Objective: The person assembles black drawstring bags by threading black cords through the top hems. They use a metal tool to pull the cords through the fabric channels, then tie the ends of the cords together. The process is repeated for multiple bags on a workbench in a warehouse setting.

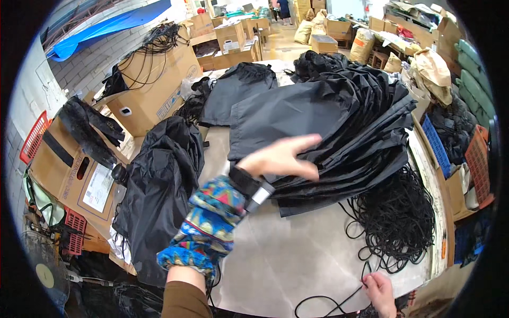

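The left hand (278,157), its grip spread, is over stacked black cloth (313,114) toward one o'clock on the tabletop (286,259), while the right hand (379,294) pinches a black cord (352,295) at five o'clock, near a tangled cord heap (400,222).

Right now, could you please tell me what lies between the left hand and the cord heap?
In the head view, part of the black fabric pile lies between the left hand and the cord heap.
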Demonstrator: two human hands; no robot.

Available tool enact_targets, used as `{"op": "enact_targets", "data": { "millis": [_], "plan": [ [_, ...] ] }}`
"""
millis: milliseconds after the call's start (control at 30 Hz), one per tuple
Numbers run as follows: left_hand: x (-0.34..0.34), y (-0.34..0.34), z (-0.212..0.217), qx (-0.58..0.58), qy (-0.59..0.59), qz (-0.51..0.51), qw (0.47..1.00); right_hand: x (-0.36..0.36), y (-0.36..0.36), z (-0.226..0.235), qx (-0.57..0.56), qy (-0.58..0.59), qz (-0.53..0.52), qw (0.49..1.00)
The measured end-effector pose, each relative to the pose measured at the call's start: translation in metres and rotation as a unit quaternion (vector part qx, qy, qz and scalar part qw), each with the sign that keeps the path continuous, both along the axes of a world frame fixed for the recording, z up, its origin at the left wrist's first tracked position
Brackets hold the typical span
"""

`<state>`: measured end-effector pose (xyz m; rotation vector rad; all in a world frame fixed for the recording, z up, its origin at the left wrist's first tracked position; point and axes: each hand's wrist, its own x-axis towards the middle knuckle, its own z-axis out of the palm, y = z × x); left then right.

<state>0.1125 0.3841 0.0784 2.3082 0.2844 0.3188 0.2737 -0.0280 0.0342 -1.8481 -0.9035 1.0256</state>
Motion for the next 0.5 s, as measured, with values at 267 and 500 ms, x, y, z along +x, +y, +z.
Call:
{"op": "enact_targets", "data": {
  "millis": [267,500],
  "plan": [
    [-0.138,0.224,-0.089,-0.365,-0.296,0.652,0.595,-0.026,-0.002,-0.025,0.019,-0.336,0.047,0.941],
    [-0.164,0.298,-0.154,-0.39,-0.283,0.578,0.659,-0.032,-0.011,-0.033,-0.045,-0.367,0.048,0.928]
  ]
}}
